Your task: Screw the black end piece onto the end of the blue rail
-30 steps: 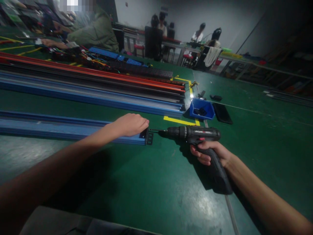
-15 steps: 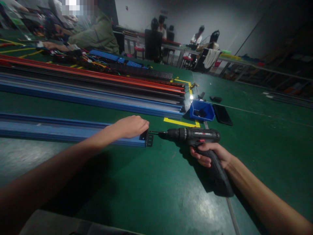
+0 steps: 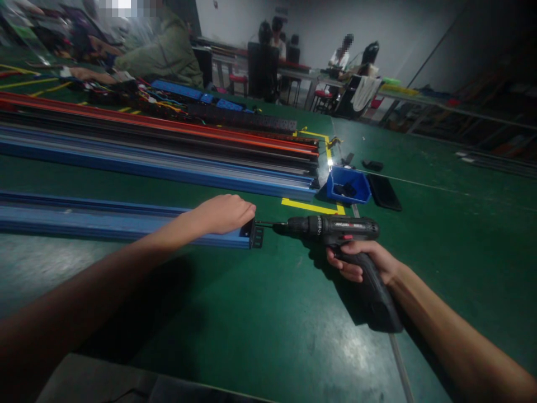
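Note:
My left hand [image 3: 230, 214] is closed over the right end of a long blue metal channel [image 3: 126, 221], its fingers at a black end bracket [image 3: 257, 235] with slots. My right hand [image 3: 356, 260] is wrapped round the handle of a black cordless drill [image 3: 342, 228], which lies level and points left. The drill's long thin bit [image 3: 266, 224] reaches the end bracket just beside my left fingertips. Whether the bit sits in a screw is too small to tell.
Beyond lie more blue channels [image 3: 210, 175] and orange rails [image 3: 201, 132]. A blue bin [image 3: 349, 187] holding small black parts stands by yellow floor tape [image 3: 312, 206], with a dark flat tablet-like object [image 3: 384, 192] beside it. A person in a green sleeve [image 3: 165, 61] works at back left among wires.
Both hands, the drill and the channel hold nearly the same positions. The view has shifted very slightly.

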### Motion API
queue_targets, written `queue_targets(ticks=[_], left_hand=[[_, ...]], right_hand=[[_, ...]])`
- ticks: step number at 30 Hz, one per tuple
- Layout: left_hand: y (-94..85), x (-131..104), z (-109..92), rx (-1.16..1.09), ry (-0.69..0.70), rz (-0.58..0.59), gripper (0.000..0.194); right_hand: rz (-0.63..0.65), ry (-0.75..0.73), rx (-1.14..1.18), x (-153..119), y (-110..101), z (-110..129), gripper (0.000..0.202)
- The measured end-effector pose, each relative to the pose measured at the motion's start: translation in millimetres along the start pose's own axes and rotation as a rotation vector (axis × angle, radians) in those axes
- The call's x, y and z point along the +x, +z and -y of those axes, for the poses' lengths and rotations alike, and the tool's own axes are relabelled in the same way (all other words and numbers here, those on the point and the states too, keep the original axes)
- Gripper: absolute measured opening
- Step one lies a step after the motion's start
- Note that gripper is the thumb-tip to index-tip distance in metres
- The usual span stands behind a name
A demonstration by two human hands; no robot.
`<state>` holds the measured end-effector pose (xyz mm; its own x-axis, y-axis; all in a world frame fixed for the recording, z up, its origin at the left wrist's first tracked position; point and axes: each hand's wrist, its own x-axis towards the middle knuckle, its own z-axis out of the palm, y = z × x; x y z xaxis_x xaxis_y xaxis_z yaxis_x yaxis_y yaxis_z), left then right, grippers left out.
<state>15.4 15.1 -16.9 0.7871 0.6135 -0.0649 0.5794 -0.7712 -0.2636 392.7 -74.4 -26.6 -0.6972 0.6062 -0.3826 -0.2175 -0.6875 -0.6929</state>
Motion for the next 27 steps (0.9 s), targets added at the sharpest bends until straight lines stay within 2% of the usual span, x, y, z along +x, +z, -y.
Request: queue_targets(ticks=[9, 20, 27], left_hand=[[-4.1, -0.9, -1.6, -0.033, -0.062, 0.02, 0.039], [-3.8, 0.1, -1.1, -0.019, -0.052, 0.036, 0.039], [-4.2, -1.1, -2.4, 0.01, -0.025, 0.004, 0.035]], right_hand=[[-0.009, 0.013, 0.018, -0.5, -1.9, -0.9, 0.024], [-0.022, 0.003, -0.008, -1.3, -0.9, -0.3, 0.02], [-0.016, -0.001, -0.01, -1.0, 0.8, 0.1, 0.02]])
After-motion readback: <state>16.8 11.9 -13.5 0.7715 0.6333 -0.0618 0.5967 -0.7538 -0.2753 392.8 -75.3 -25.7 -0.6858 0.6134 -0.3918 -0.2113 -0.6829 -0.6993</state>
